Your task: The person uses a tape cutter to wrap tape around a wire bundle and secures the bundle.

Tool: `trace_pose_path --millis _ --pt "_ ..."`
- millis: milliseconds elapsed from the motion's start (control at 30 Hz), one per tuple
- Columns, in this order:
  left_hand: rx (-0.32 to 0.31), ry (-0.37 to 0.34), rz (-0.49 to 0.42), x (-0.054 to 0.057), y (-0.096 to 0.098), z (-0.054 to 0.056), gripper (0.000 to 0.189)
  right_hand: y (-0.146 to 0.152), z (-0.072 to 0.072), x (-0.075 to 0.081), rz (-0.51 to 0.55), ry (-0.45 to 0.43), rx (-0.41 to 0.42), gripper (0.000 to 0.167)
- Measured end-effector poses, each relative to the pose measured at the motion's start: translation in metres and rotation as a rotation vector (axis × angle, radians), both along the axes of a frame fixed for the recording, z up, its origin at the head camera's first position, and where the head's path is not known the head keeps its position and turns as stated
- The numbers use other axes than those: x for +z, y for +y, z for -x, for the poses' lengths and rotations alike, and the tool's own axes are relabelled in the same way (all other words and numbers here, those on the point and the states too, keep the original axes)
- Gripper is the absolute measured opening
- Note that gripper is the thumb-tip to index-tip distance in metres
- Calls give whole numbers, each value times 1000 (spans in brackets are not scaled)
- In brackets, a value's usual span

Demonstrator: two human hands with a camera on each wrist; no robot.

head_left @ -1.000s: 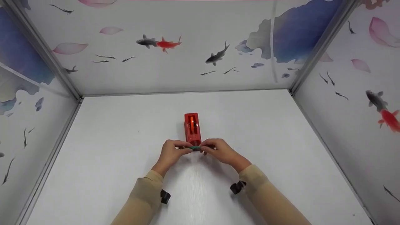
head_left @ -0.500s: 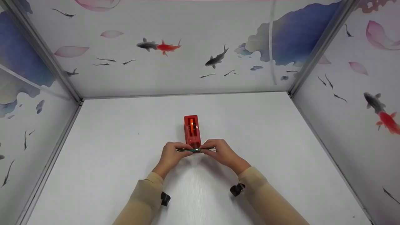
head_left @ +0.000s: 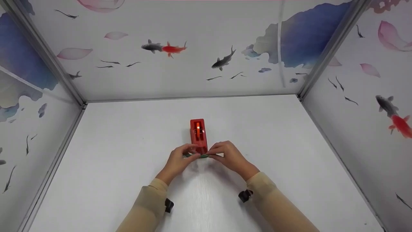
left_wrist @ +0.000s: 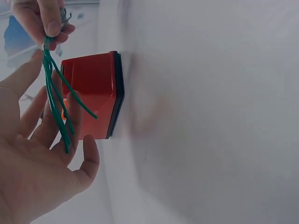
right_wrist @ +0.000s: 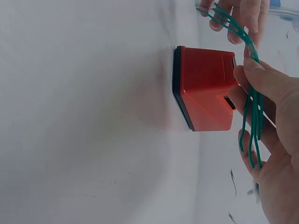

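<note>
A bundle of thin green wires (right_wrist: 253, 100) runs crosswise between the two hands, with a shiny clear band, like tape, at its middle. My right hand (head_left: 230, 158) pinches the bundle near that band between thumb and fingers. In the left wrist view, my left hand (left_wrist: 42, 172) has its fingers spread, and the thumb tip comes right up to the bundle. The loose green ends hang in front of its fingers. Just beyond both hands, a red tape dispenser (head_left: 198, 135) with an orange reel stands on the white table.
The white table (head_left: 112, 154) has panels around it at the back and both sides, printed with fish and petals. Metal strips edge these panels. A small black camera (head_left: 245, 195) is worn on the right wrist, another on the left (head_left: 169, 205).
My left fingers, which pinched the bundle before, have come apart, with the index finger lifted from the thumb. The right hand keeps its pinch. The dispenser stays in place.
</note>
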State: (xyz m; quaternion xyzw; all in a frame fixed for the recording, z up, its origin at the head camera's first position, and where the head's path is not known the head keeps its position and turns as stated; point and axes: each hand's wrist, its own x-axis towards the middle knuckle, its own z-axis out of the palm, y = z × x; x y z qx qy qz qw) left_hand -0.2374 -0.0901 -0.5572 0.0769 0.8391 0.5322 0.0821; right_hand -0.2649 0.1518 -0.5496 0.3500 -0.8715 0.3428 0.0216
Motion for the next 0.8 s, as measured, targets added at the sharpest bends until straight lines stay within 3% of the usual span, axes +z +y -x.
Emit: trace_pose_path --millis 200,333,600,800 --pt "-48 -6 76 -1 -1 0 18 -1 -3 2 -59 144 6 24" --pt "-73 -19 103 -2 -2 0 18 -2 -4 2 -63 191 5 24" --pt "-116 -39 66 0 -7 1 18 -2 -5 -2 -66 205 -4 26" --pt "-112 19 103 6 -9 3 14 -2 -5 0 -96 191 -27 26"
